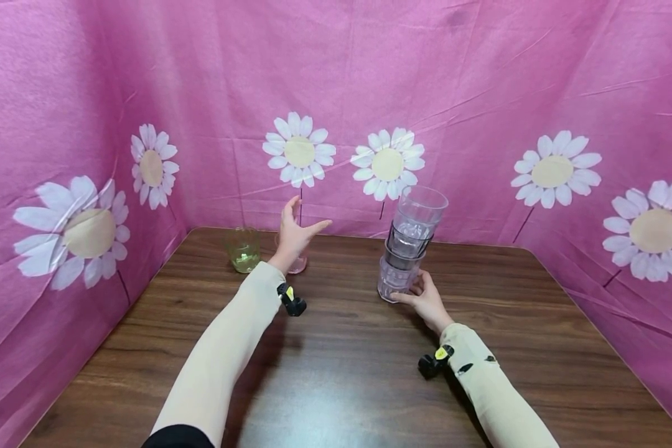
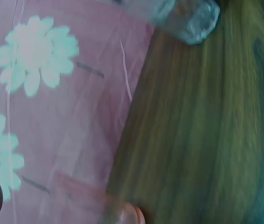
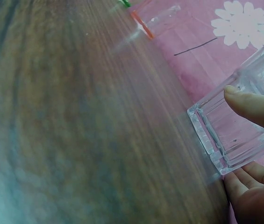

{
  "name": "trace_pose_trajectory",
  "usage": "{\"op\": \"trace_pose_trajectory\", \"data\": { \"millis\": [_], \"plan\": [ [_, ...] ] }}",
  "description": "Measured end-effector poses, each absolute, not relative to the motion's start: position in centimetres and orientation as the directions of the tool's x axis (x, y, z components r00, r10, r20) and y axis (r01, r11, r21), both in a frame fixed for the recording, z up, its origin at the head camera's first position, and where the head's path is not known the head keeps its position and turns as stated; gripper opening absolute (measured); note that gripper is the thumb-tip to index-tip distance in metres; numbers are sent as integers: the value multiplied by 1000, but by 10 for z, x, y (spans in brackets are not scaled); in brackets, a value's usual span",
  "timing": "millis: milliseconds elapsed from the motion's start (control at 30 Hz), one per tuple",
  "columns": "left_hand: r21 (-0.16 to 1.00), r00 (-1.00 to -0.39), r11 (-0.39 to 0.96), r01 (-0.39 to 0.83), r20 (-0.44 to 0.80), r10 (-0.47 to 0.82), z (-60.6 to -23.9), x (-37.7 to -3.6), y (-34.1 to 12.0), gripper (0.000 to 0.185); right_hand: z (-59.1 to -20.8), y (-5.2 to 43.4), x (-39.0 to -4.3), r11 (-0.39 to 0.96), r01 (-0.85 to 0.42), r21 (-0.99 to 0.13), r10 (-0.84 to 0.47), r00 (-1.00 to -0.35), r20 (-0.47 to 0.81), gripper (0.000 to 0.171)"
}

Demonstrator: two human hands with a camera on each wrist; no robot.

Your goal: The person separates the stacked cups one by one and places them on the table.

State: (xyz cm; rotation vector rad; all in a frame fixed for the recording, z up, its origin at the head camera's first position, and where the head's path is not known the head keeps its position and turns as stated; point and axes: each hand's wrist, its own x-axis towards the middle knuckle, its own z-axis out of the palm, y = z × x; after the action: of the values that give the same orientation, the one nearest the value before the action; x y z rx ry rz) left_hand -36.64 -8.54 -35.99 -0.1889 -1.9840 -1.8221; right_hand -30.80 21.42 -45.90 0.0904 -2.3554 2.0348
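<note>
A stack of tumblers stands right of the middle: a faintly purple clear tumbler [image 1: 396,281] at the bottom, a smoky grey tumbler [image 1: 406,245] in it, a taller clear tumbler [image 1: 422,208] on top. In the head view the stack leans to the right. My right hand [image 1: 427,305] holds the bottom tumbler low down, the thumb [image 3: 251,105] on one side and the fingers round the other. My left hand [image 1: 294,235] is raised, thumb spread from the fingers, with nothing in it. Behind it a pink tumbler [image 1: 298,266] is mostly hidden.
Left of the pink tumbler stands a green tumbler [image 1: 244,255], near the back edge of the brown wooden table [image 1: 336,361]. A pink cloth [image 1: 459,81] printed with white daisies hangs round the back and both sides.
</note>
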Motion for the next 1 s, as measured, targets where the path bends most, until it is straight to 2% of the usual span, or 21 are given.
{"op": "trace_pose_trajectory", "data": {
  "millis": [167, 667, 1000],
  "plan": [
    [908, -903, 54, 414, 418, -100, -343, -362, -61, 95, -456, 215, -310, 134, -36, -990, -28, -999, 32, 77],
    [875, -874, 51, 481, 474, 109, -302, -347, 5, 95, -462, 216, -310, 146, -81, -986, -20, -997, 79, 78],
    [859, -850, 18, 511, 502, 160, -288, -345, 39, 93, -463, 216, -310, 143, -73, -987, -22, -997, 71, 78]
  ]
}}
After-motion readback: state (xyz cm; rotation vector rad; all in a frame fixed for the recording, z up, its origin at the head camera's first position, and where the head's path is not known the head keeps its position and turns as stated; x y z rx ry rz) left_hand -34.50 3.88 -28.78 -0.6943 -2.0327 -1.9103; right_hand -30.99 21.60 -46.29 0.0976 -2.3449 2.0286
